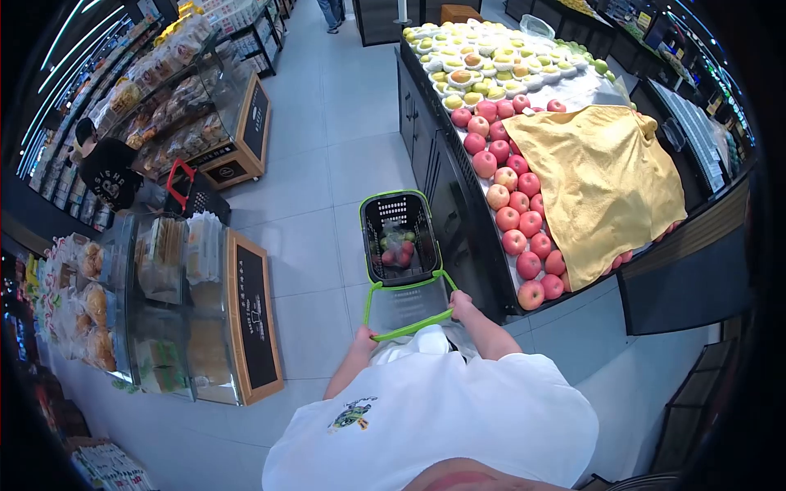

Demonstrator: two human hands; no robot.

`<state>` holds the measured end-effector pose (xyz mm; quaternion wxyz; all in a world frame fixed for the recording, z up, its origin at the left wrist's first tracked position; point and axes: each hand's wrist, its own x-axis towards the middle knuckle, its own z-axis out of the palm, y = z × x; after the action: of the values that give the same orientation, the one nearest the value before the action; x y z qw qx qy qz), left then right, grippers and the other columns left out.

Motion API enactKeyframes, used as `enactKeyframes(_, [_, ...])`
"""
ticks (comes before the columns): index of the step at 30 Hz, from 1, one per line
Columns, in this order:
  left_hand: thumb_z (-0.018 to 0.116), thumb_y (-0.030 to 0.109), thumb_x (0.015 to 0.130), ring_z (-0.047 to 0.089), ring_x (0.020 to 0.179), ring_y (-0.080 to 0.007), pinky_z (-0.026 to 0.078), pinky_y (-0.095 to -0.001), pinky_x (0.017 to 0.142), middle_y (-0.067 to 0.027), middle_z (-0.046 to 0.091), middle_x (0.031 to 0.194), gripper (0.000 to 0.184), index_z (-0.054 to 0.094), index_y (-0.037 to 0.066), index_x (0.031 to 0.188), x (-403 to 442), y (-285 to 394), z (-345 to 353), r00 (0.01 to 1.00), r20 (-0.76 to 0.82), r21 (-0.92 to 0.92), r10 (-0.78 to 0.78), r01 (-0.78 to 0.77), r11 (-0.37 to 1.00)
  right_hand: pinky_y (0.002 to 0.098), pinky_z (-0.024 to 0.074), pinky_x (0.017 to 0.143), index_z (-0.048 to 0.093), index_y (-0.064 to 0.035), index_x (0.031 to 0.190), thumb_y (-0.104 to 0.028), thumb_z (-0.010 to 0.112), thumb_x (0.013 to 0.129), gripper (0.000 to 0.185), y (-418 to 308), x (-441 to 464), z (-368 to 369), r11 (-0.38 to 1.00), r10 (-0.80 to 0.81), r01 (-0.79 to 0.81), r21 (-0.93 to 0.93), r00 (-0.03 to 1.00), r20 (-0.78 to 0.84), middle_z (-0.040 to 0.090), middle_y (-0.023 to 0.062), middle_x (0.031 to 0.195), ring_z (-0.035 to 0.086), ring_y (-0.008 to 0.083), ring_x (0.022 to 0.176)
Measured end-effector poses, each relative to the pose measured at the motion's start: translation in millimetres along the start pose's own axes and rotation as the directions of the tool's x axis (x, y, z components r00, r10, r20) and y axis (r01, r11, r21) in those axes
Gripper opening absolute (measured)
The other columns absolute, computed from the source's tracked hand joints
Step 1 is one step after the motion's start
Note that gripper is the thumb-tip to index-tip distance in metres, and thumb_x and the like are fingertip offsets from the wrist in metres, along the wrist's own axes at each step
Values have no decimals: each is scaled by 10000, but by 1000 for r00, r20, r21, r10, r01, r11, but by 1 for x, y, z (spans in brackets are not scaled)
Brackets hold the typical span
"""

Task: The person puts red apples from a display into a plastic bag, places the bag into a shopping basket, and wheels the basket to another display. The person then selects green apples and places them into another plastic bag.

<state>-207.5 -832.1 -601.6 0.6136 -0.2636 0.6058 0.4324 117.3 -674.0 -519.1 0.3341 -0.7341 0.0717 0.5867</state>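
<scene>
In the head view, a black shopping basket [431, 237] with a green rim is in front of me. Its green handle [413, 327] reaches back toward my body. My left hand [364, 337] is closed on the left end of that handle. On the right end, my right hand [462, 304] grips it too. A clear plastic bag of red and green fruit [397, 250] lies inside the basket. Part of the handle lies close against my white shirt.
To the right, a fruit stand holds red apples [508, 218], a yellow cloth [606, 188] over some, and yellow-green fruit [491, 61] behind. Glass bakery cases [164, 278] with a chalkboard side [256, 319] are left. A person in black [110, 172] is near a red-handled basket [196, 196].
</scene>
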Motion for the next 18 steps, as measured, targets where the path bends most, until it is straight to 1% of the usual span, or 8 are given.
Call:
enactKeyframes(1, [508, 196, 970, 383, 494, -181, 388, -349, 448, -88, 477, 767, 149, 492, 48, 961, 0, 3, 4, 1000, -13, 11, 6, -6, 1000, 307, 236, 402, 434, -63, 679, 89, 502, 710, 169, -3, 4, 7, 1000, -8, 8, -11, 1000, 3, 356, 30, 612, 282, 112, 411])
enactKeyframes(5, [500, 166, 953, 397, 509, -196, 394, -362, 458, -92, 469, 761, 124, 495, 42, 960, -1, 21, 31, 997, -63, 61, 44, -41, 997, 285, 219, 405, 423, -80, 667, 69, 515, 715, 182, -18, 13, 31, 1000, 7, -6, -24, 999, 46, 359, 18, 603, 289, 118, 417])
enactKeyframes(6, [498, 159, 949, 401, 513, -200, 396, -365, 460, -93, 467, 759, 118, 495, 41, 960, 0, 27, 39, 995, -78, 75, 57, -51, 996, 291, 232, 407, 443, -71, 693, 65, 517, 726, 158, -21, 13, 35, 999, 20, -19, -26, 998, 61, 368, 26, 609, 299, 122, 422])
enactKeyframes(9, [491, 136, 937, 412, 524, -211, 401, -375, 467, -96, 461, 755, 102, 497, 37, 959, -3, 53, 66, 988, -118, 109, 102, -89, 990, 312, 270, 414, 502, -44, 771, 54, 522, 761, 100, 7, 98, 43, 997, 13, -5, -74, 995, 99, 395, 49, 629, 331, 133, 436])
enactKeyframes(12, [485, 114, 924, 423, 536, -222, 405, -385, 474, -98, 455, 750, 89, 498, 33, 959, -1, 80, 93, 973, -167, 146, 161, -137, 980, 334, 308, 427, 528, -34, 821, 40, 536, 774, 88, 5, 118, 64, 996, 35, -30, -79, 997, 64, 422, 63, 654, 359, 147, 453])
enactKeyframes(15, [479, 92, 912, 434, 547, -233, 410, -395, 482, -101, 448, 746, 81, 500, 29, 958, 31, 104, 124, 956, -187, 167, 228, -197, 966, 364, 335, 443, 529, -33, 849, 30, 536, 779, 94, -41, 80, 97, 997, 51, -48, -52, 997, 55, 415, 62, 660, 362, 161, 459])
enactKeyframes(17, [474, 89, 898, 490, 563, -269, 449, -443, 506, -141, 492, 790, 166, 520, -11, 1022, 83, 114, 138, 953, -169, 153, 250, -225, 962, 372, 358, 474, 531, -44, 852, 11, 523, 794, 80, -76, 68, 115, 997, 67, -63, -49, 995, 79, 400, 69, 655, 372, 167, 475])
enactKeyframes(18, [468, 85, 884, 546, 579, -306, 488, -490, 530, -181, 536, 834, 255, 539, -51, 1087, 103, 119, 146, 949, -154, 139, 275, -255, 957, 372, 358, 474, 531, -44, 852, 11, 523, 794, 80, -96, 62, 124, 997, 65, -61, -55, 995, 80, 400, 69, 655, 372, 167, 475])
